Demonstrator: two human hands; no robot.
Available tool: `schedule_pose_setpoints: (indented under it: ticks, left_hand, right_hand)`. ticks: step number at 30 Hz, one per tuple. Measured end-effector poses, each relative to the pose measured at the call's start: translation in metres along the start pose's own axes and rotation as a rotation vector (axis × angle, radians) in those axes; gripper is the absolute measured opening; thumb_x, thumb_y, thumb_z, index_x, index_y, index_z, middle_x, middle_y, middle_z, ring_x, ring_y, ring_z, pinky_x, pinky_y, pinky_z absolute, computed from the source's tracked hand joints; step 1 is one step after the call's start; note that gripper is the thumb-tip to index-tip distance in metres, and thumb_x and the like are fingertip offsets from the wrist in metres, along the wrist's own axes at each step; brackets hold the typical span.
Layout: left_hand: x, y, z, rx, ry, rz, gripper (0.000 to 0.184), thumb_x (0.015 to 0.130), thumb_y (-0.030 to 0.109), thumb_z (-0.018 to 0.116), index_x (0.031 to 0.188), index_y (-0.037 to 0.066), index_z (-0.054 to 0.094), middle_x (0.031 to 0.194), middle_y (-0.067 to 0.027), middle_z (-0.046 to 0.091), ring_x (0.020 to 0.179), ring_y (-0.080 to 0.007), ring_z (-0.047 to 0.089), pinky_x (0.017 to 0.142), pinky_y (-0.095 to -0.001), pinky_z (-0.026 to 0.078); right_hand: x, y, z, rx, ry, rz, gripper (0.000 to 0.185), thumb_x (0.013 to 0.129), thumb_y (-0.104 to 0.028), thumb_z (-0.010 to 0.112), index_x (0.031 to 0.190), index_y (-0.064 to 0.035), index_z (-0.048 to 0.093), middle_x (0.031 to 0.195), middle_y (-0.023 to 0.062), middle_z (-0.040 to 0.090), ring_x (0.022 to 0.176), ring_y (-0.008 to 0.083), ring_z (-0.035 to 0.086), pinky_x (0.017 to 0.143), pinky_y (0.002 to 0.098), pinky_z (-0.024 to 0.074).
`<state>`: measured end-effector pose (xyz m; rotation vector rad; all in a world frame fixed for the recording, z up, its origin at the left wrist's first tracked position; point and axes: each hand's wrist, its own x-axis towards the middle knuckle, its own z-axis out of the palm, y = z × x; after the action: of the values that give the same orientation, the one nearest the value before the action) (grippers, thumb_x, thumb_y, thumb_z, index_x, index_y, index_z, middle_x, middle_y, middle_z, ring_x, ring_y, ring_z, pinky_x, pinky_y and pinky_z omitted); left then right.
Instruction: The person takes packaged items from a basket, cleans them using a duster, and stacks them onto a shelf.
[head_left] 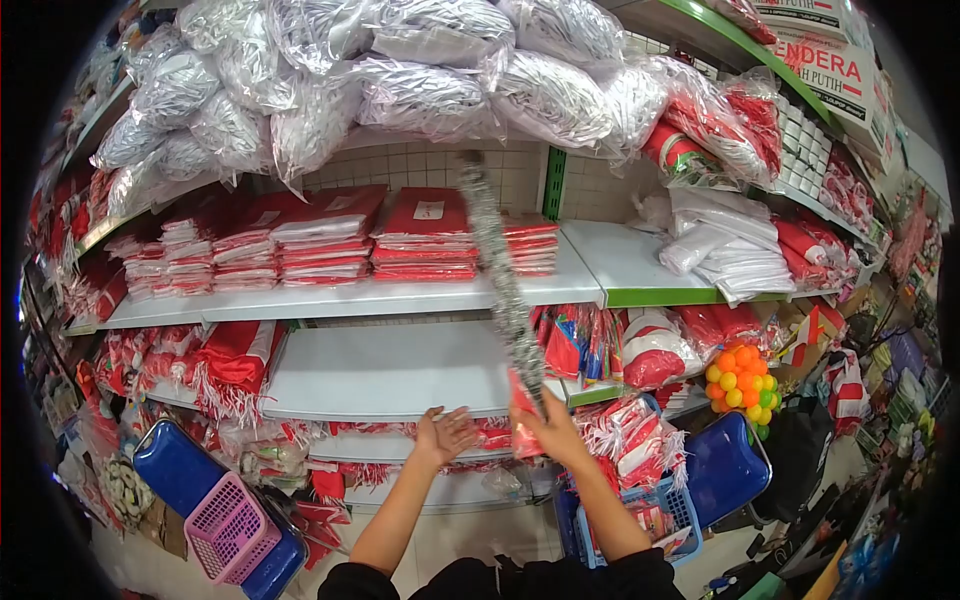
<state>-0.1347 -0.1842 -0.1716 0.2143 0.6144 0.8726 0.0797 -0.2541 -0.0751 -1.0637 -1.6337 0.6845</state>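
Observation:
My right hand is closed around the lower end of a long grey feather duster, which points up and slightly left across the shelves. A red packet is at the same hand, beside the duster's lower end; whether the fingers grip it too, I cannot tell. My left hand is open, palm up and fingers spread, holding nothing. It is just in front of the edge of a bare white shelf.
Above stand stacks of red-and-white packets and clear bags of white strips. A pink basket sits on a blue chair at left. At right are a blue basket, a blue chair and orange-yellow balls.

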Motion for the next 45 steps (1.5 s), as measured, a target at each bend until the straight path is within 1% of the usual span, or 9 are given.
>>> schedule_pose_setpoints:
  ticks: [6,12,18,25,30,34,37,40,45]
  left_hand:
    - [-0.014,-0.045,0.048,0.057,-0.342,0.017,0.059,0.087,0.045,0.039,0.131,0.006,0.045,0.128,-0.0133,0.049,0.111,-0.033,0.051,0.098,-0.0472,0.04]
    - [-0.027,-0.032,0.045,-0.005,-0.419,0.111,0.059,0.087,0.044,0.039,0.131,0.006,0.044,0.128,-0.0136,0.048,0.111,-0.0329,0.051,0.098,-0.0471,0.04]
    - [-0.033,-0.018,0.043,-0.046,-0.462,0.152,0.058,0.088,0.044,0.039,0.131,0.006,0.044,0.129,-0.0138,0.048,0.111,-0.0327,0.051,0.098,-0.0469,0.04]
    - [-0.026,-0.017,0.063,-0.055,-0.526,0.153,0.058,0.088,0.044,0.039,0.131,0.005,0.043,0.129,-0.0141,0.048,0.112,-0.0326,0.051,0.098,-0.0467,0.04]
    - [-0.025,-0.017,0.072,-0.058,-0.569,0.138,0.058,0.088,0.044,0.039,0.131,0.005,0.043,0.129,-0.0143,0.048,0.112,-0.0325,0.051,0.098,-0.0466,0.04]
    - [-0.025,-0.012,0.078,-0.048,-0.582,0.141,0.058,0.088,0.043,0.039,0.131,0.005,0.043,0.129,-0.0145,0.048,0.113,-0.0324,0.05,0.098,-0.0465,0.04]
    - [-0.027,-0.01,0.076,-0.049,-0.587,0.147,0.058,0.089,0.043,0.039,0.131,0.005,0.043,0.129,-0.0146,0.048,0.113,-0.0323,0.05,0.098,-0.0464,0.04]
    - [-0.029,-0.008,0.074,-0.059,-0.584,0.151,0.058,0.089,0.043,0.039,0.132,0.005,0.042,0.129,-0.0148,0.048,0.113,-0.0323,0.05,0.099,-0.0463,0.04]
    - [-0.029,-0.001,0.074,-0.049,-0.586,0.16,0.057,0.089,0.043,0.039,0.132,0.005,0.042,0.129,-0.015,0.048,0.114,-0.0322,0.05,0.099,-0.0462,0.04]
  right_hand:
    - [-0.031,-0.016,0.075,-0.098,-0.198,-0.025,0.035,0.087,-0.023,0.055,0.111,0.0017,0.048,0.1,0.0247,0.059,0.093,0.04,0.058,0.079,0.0422,0.0462]
    - [-0.084,-0.017,0.051,-0.498,-0.227,-0.109,0.027,0.09,-0.027,0.053,0.089,-0.0005,0.048,0.081,0.0221,0.059,0.066,0.042,0.057,0.053,0.0467,0.0419]
    - [-0.089,0.034,0.005,-0.533,0.168,0.317,0.033,0.091,-0.032,0.05,0.095,-0.0001,0.048,0.069,0.023,0.059,0.062,0.042,0.058,0.054,0.0481,0.0457]
    - [-0.11,0.004,-0.004,-0.742,-0.212,0.002,0.032,0.09,-0.032,0.05,0.096,-0.0007,0.049,0.06,0.022,0.057,0.057,0.0418,0.057,0.052,0.0491,0.0446]
    - [-0.098,0.021,-0.011,-0.497,0.185,0.353,0.038,0.091,-0.032,0.051,0.1,0.0041,0.05,0.057,0.0212,0.056,0.053,0.0416,0.055,0.048,0.048,0.0433]
    - [-0.12,0.013,-0.004,-0.719,-0.192,-0.021,0.037,0.09,-0.034,0.051,0.095,0.0024,0.049,0.057,0.0221,0.056,0.054,0.0425,0.056,0.05,0.0497,0.0437]
    - [-0.117,0.023,-0.014,-0.799,-0.187,0.087,0.034,0.09,-0.029,0.053,0.105,0.0004,0.049,0.059,0.0226,0.055,0.053,0.0412,0.055,0.047,0.0487,0.0416]
    - [-0.105,0.032,-0.009,-0.618,0.111,0.298,0.033,0.089,-0.032,0.053,0.097,-0.0001,0.049,0.057,0.0218,0.056,0.051,0.0408,0.056,0.049,0.0501,0.0438]
    - [-0.108,0.006,0.007,-0.7,-0.213,0.02,0.033,0.09,-0.029,0.053,0.101,0.0016,0.049,0.057,0.022,0.054,0.054,0.0417,0.056,0.047,0.049,0.0414]
